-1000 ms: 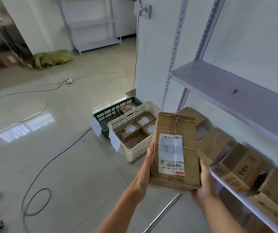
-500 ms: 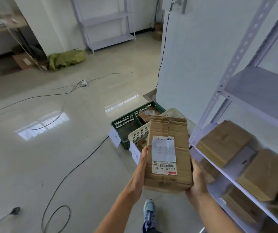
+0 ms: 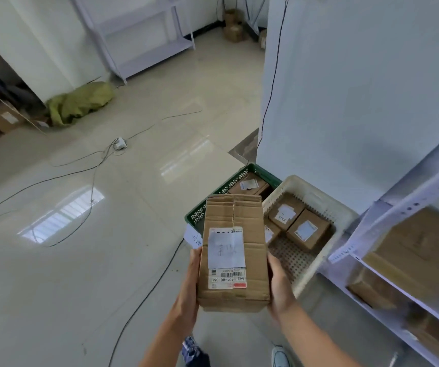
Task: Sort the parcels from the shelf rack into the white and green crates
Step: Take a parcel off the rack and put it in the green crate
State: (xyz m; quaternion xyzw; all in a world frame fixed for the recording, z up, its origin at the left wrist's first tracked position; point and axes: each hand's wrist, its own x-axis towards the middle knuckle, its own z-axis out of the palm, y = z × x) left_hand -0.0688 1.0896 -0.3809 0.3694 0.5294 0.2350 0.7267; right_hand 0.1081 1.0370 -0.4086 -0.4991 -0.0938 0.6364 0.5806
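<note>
Lower centre: long brown cardboard parcel [image 3: 234,250] gripped between left hand [image 3: 190,290] and right hand [image 3: 279,282], thumbs flat along its sides, other fingers hidden beneath. Long axis points at green lattice plastic crate [image 3: 199,213]; white plastic crate [image 3: 316,200] upper right, nearer right hand.

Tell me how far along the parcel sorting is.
Done: the white crate holds at least three sorted parcels, the green crate one visible. In hand: left hand and right hand hold a long parcel over the crates. Left: several unsorted parcels on the shelf rack.
</note>
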